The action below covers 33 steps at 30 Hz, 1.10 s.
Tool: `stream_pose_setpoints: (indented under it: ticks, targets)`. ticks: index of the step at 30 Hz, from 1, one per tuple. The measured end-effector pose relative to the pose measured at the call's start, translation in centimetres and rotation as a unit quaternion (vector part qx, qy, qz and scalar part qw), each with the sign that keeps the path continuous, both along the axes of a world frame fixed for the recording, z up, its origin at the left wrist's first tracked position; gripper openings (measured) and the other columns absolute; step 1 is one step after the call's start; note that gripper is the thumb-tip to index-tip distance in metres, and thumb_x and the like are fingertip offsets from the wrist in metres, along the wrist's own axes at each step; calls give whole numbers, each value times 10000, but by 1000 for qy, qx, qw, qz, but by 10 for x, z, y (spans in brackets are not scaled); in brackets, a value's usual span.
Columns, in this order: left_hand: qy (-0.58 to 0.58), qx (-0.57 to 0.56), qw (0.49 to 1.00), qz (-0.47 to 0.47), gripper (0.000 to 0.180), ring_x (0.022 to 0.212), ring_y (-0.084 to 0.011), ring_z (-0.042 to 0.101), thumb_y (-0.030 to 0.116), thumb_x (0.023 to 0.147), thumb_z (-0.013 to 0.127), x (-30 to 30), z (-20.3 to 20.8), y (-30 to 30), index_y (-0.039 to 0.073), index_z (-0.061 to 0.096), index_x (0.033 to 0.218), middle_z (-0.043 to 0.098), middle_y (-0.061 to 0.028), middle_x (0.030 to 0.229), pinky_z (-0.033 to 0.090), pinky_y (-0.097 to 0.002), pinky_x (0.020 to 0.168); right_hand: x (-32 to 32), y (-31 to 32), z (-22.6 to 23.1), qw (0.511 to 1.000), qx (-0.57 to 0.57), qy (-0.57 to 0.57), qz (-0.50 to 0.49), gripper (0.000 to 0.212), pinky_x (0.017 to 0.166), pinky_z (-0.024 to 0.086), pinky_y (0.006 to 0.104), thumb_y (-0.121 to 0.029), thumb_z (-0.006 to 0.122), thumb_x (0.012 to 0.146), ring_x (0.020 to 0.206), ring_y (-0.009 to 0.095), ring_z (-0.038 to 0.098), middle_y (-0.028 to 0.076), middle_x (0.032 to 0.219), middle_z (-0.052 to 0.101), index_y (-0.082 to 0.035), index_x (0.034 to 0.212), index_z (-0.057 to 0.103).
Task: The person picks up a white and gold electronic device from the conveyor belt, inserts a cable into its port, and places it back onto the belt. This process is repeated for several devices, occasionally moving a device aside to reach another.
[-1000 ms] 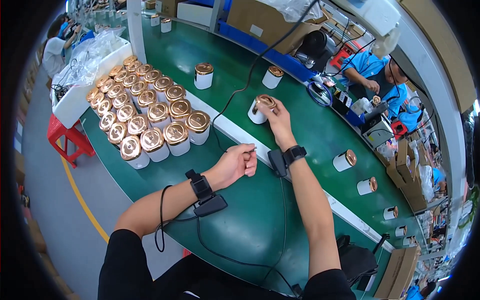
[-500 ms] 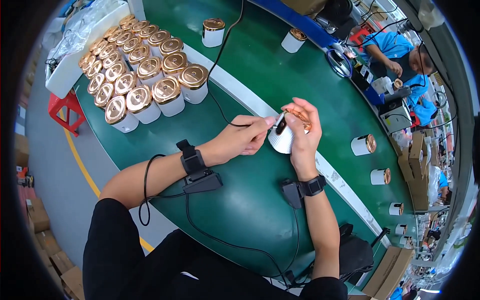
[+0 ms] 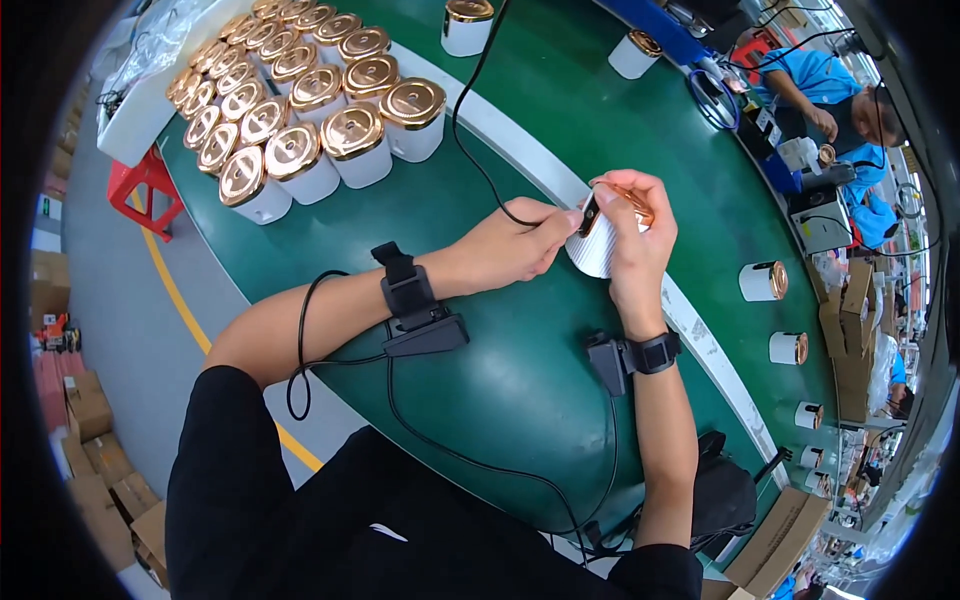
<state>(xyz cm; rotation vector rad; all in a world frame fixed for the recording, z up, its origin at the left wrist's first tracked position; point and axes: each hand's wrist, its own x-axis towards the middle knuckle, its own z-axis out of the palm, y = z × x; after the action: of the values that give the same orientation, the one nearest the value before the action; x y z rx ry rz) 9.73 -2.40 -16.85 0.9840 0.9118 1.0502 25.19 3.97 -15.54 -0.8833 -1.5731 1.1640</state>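
My right hand (image 3: 641, 240) is closed around a small white device with a ribbed body (image 3: 592, 252) and a shiny copper-coloured top, held tilted above the green table. A dark panel on its side faces my left hand (image 3: 515, 243). The left thumb and fingers pinch the end of a thin black cable (image 3: 457, 120) that hangs down from above. The cable's tip is at the dark panel; whether it is plugged in is hidden by the fingers. Each wrist wears a black strap with a wired black box.
Rows of similar white-and-copper devices (image 3: 352, 140) stand at the far left. Others sit spaced along the green belt (image 3: 690, 200) beyond a pale rail (image 3: 710, 345). A co-worker in blue (image 3: 815, 85) sits at the far right. A red stool (image 3: 140, 195) stands left of the table.
The whole view has shifted, so the devices and both hands appear further right and slightly higher. Both hands keep the same hold on the cable and the device.
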Motion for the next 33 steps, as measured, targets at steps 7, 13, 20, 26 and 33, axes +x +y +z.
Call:
stream_pose_setpoints:
  ticks: [7, 13, 20, 26, 33]
  targets:
    - [25, -10, 999, 18, 500, 463, -76, 307, 319, 1011, 467, -1, -1, -3, 78, 382, 581, 364, 11, 516, 244, -257, 435, -5, -1, 0, 1000, -13, -23, -6, 172, 757, 471, 262, -103, 642, 855, 821, 127, 599, 75, 926, 657, -1, 984, 592]
    - [-15, -32, 999, 34, 499, 464, -75, 304, 325, 1008, 466, 2, 3, -7, 78, 390, 581, 365, 11, 517, 238, -255, 431, -13, -10, -3, 998, 16, -8, -57, 148, 747, 465, 264, -102, 638, 856, 803, 127, 588, 74, 901, 660, -3, 953, 587]
    - [-51, -60, 997, 22, 480, 464, -79, 314, 309, 1007, 452, 1, 9, -7, 85, 378, 589, 359, 11, 523, 245, -250, 434, -14, -6, -9, 999, 6, -6, -39, 136, 742, 467, 258, -91, 637, 859, 801, 128, 588, 80, 918, 654, -11, 954, 581]
    - [-164, -89, 982, -21, 430, 458, -95, 316, 313, 1002, 464, -6, 3, -2, 106, 366, 637, 347, 11, 530, 260, -248, 443, 34, 14, -8, 931, 313, -175, -72, 159, 747, 478, 265, -43, 667, 841, 803, 127, 583, 75, 953, 618, -15, 967, 575]
    - [-170, -95, 981, 6, 397, 477, -108, 344, 313, 995, 470, -11, 1, 12, 112, 369, 667, 364, 2, 546, 285, -254, 465, 182, 66, -5, 886, 222, -244, -327, 352, 879, 448, 393, -179, 783, 783, 985, 283, 555, 202, 1094, 558, -18, 902, 493]
